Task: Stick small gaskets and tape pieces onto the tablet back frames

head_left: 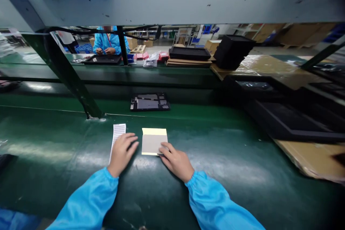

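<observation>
My left hand (122,152) rests over the lower right part of a narrow white label sheet (119,129), printed with rows of small dark marks. Its fingers are stretched to the right and slightly apart, with nothing visible between them. To the right lies a roughly square grey sheet (152,144) with a pale yellow strip along its top and a thin yellow edge at the bottom. The extended, parted fingers of my right hand (176,160) touch this sheet at its lower right corner. Beyond both hands, a flat black-framed device panel (149,101) with grey inner parts lies on the bench.
A green post (72,82) rises from the green bench (229,161) at left, under a grey crossbeam (172,7). Black foam trays (291,118) lie on cardboard at right. Farther back are stacked black trays (233,52) and a person in blue (107,43).
</observation>
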### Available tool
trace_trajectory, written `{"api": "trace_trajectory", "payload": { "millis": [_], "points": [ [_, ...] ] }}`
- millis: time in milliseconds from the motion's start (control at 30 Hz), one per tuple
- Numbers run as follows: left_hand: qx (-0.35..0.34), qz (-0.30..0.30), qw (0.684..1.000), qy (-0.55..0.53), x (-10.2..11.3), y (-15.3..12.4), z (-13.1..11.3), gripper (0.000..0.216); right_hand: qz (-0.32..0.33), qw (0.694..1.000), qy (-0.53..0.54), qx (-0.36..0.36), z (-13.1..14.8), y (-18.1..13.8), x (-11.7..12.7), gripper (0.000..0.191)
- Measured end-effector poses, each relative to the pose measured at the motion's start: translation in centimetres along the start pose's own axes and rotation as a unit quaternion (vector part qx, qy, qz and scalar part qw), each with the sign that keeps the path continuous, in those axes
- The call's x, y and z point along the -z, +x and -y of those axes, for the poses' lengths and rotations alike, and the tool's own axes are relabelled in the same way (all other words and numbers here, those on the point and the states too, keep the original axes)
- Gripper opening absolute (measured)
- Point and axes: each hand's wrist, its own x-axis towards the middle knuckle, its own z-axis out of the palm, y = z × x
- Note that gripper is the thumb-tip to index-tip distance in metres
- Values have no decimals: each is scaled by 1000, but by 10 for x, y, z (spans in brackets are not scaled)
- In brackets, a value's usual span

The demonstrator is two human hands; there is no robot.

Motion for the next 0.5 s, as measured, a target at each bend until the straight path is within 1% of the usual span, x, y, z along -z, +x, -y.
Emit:
{"api": "trace_trajectory", "payload": {
  "millis": [67, 133, 200, 267, 300, 400, 433, 500],
  "points": [
    [-48, 75, 996, -19, -20, -7, -18, 29, 10, 1000, 14, 17, -2, -13, 6, 24],
    [-59, 114, 992, -18, -36, -11, -25, 41, 13, 999, 37, 33, -6, -27, 12, 23],
    [-53, 137, 989, -12, -46, -13, -25, 53, 7, 997, 65, 43, -11, -38, 15, 22],
    [-49, 152, 987, -15, -50, -14, -21, 59, -17, 994, 95, 42, -15, -45, 16, 21],
    [-50, 158, 986, -18, -51, -15, -19, 61, -37, 993, 107, 28, -17, -46, 15, 22],
    [-66, 174, 982, -26, -49, -18, -19, 61, -88, 989, 107, -49, -21, -41, 14, 32],
    [-76, 181, 980, -27, -49, -19, -20, 58, -89, 989, 99, -70, -21, -38, 14, 35],
    [-92, 190, 977, -25, -48, -20, -22, 54, -63, 991, 86, -86, -22, -33, 16, 35]
  ]
}}
